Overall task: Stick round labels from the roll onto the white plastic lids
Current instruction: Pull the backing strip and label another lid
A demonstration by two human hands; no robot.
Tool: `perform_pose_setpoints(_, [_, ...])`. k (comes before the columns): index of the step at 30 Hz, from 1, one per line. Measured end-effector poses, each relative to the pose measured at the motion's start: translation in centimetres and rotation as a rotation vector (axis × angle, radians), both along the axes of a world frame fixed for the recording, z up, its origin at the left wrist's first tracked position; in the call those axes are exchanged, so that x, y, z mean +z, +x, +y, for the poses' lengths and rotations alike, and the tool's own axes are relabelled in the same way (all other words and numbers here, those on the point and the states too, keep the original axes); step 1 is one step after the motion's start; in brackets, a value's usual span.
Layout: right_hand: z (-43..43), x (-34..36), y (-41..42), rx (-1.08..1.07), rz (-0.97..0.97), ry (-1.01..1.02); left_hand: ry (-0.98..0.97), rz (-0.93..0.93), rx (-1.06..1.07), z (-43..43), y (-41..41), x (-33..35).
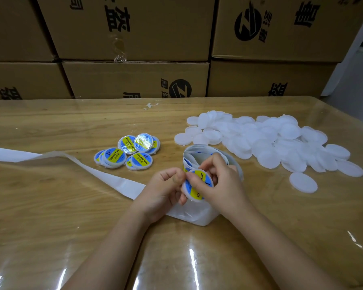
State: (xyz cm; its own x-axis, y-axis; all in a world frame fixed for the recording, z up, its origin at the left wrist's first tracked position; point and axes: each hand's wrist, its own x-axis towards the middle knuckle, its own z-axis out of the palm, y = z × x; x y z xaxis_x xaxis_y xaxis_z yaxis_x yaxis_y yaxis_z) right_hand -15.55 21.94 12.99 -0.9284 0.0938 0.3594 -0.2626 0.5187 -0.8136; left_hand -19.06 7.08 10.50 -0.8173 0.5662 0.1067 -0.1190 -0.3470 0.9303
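Two bare hands meet at the middle of the table, holding one white round plastic lid (189,196) between them, tilted towards the camera. The left hand (166,190) grips the lid's left edge, thumb on top and fingers curled beneath. The right hand (221,185) curls round its right side, fingertips pressing on a round blue label with a yellow band (197,192) that covers the lid's face. Just behind the hands stands a loose coil of white label roll (199,150), touching the right hand's fingers. A long strip of empty white backing paper (105,174) runs from under the hands to the left edge of the view. To the left, near the roll, lies a small heap of lids already labelled in blue and yellow (130,152). To the right spreads a large heap of plain white plastic lids (270,141). All rests on a wooden table under clear plastic sheeting (50,206), with stacked brown cardboard boxes (134,78) behind
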Motion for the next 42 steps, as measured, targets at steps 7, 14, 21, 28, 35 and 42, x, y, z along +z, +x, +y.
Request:
perform_pose_setpoints(7, [0.44,-0.25,-0.06,0.052,-0.048,0.141,0.05,-0.027,0.037,-0.07,-0.12,-0.01])
perform_pose_setpoints(14, [0.42,-0.45,-0.02,0.1,-0.053,0.283,0.06,-0.04,0.132,-0.2,-0.33,0.0])
perform_pose_setpoints(21, [0.76,-0.3,-0.22,0.134,-0.001,0.22,0.068,-0.05,0.112,-0.33,-0.65,-0.17])
perform_pose_setpoints(28, [0.67,-0.22,-0.23,0.094,0.12,0.25,-0.002,-0.027,0.15,0.07,-0.64,-0.39])
perform_pose_setpoints(35, [0.31,-0.64,-0.31,0.01,0.14,0.348,-0.018,-0.008,0.145,0.11,-0.66,-0.49])
perform_pose_setpoints(42, [0.32,-0.51,-0.22,0.119,0.149,0.323,-0.047,0.011,0.179,-0.01,-0.75,-0.63])
